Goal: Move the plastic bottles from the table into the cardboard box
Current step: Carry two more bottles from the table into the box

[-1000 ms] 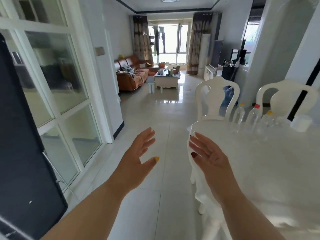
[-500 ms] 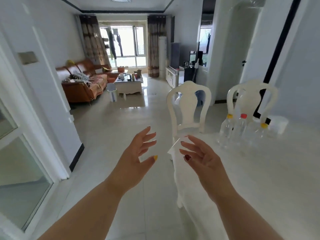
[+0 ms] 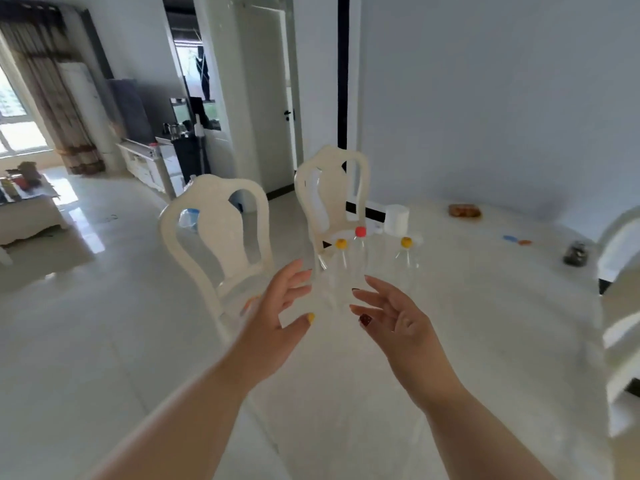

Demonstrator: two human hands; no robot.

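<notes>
Head view — white chairs (image 3: 221,237) behind bottles (image 3: 349,268), tissue roll (image 3: 397,219) beyond.

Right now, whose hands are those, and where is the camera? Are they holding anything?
The camera sits on a person's head and looks forward and down, so you see their own two arms. The left hand and the right hand are both open and hold nothing. They reach toward three clear plastic bottles standing on the white table: a yellow-capped bottle, a red-capped bottle and another yellow-capped bottle. Behind them stands a white cylinder. No cardboard box is in view.
</notes>
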